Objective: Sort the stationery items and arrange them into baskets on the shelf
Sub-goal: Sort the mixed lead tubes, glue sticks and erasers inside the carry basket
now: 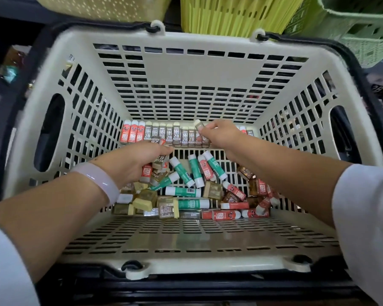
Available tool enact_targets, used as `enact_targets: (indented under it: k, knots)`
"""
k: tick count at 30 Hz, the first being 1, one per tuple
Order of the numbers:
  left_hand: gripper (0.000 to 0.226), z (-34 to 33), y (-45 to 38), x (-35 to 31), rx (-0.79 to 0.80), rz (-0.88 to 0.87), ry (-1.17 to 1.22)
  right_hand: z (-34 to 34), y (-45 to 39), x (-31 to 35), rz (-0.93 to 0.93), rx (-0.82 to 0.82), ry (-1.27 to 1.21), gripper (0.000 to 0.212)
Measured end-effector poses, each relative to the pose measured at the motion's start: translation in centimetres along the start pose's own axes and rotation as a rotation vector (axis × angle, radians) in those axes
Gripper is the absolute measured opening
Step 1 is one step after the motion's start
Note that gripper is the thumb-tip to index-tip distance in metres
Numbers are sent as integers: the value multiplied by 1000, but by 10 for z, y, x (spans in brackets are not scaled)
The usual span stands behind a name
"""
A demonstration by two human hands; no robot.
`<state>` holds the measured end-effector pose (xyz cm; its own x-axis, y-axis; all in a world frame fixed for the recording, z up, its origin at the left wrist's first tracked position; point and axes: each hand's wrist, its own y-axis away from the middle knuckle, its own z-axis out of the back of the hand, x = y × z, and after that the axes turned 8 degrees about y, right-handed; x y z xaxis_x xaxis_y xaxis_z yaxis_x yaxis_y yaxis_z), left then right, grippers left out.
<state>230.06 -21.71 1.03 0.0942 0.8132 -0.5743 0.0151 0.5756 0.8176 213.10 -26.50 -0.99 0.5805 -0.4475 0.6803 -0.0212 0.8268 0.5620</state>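
A cream slotted basket (186, 69) holds stationery. Along its far wall stands a neat row of erasers: three red ones (132, 134), then several brown 2B erasers (175, 135). My right hand (219, 133) pinches one brown 2B eraser (200, 127) at the right end of that row. My left hand (133, 164) grips a few brown 2B erasers (160, 159) above a loose pile. The pile (192, 195) mixes green glue sticks (190, 170), red erasers and brown erasers.
Yellow-green baskets (237, 14) and a pale green basket (362, 29) stand on the shelf behind. A cream perforated basket (102, 7) sits at top left. The cream basket's black handles lie folded around its rim. Its near floor (186, 235) is bare.
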Motion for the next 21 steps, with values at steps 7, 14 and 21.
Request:
enact_targets:
  k: [7, 14, 21]
  knots:
    - [59, -4, -3, -1, -8, -62, 60, -37, -31, 14, -33, -157, 161, 26]
    - [66, 3, -14, 0, -100, -137, 164, -45, -33, 7, 37, -195, 194, 14]
    - [34, 0, -13, -2, 19, -162, 227, -29, -1, 15, 227, 264, -132, 22]
